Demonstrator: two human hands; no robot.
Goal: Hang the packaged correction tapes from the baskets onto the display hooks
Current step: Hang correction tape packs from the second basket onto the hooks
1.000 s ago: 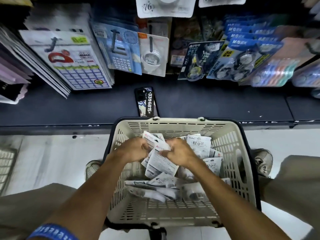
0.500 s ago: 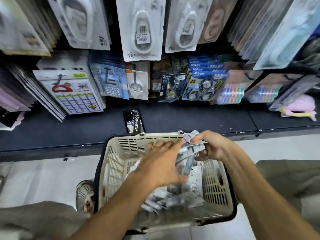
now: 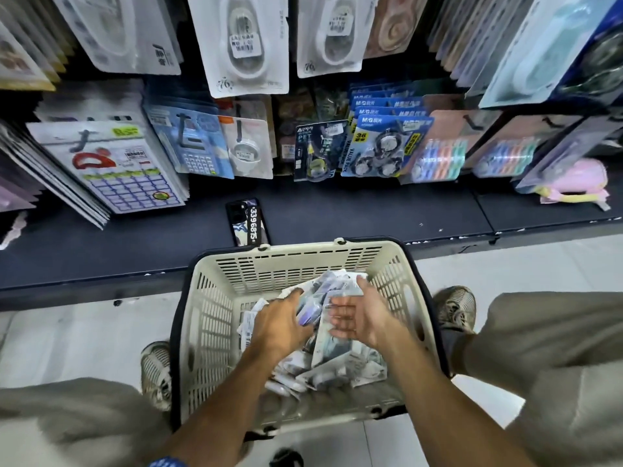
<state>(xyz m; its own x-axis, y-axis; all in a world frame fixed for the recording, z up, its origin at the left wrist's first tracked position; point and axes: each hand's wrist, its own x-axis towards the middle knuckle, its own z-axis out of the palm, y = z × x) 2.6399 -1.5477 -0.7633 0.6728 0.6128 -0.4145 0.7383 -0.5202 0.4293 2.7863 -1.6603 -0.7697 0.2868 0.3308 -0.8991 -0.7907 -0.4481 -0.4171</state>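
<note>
A cream plastic basket (image 3: 296,251) stands on the floor between my feet, with several white packaged correction tapes (image 3: 337,369) piled inside. Over the pile, my right hand (image 3: 365,320) grips a small stack of packs (image 3: 323,289) with curled fingers. My left hand (image 3: 281,320) lies against the stack's left side with its fingers stretched out. Hanging correction tape packs (image 3: 247,45) fill the display hooks above; the hooks themselves are hidden behind the packages.
A dark shelf (image 3: 371,214) runs in front of the basket, and a phone (image 3: 247,227) lies on it. Calculators (image 3: 199,146), tape value packs (image 3: 381,143) and other stationery hang behind. My shoes (image 3: 156,372) (image 3: 455,308) flank the basket on the pale floor.
Both hands sorted packs low in the basket, then rose with a stack to the far rim; now they sit lower, over the pile. The view has tilted up toward the hooks.
</note>
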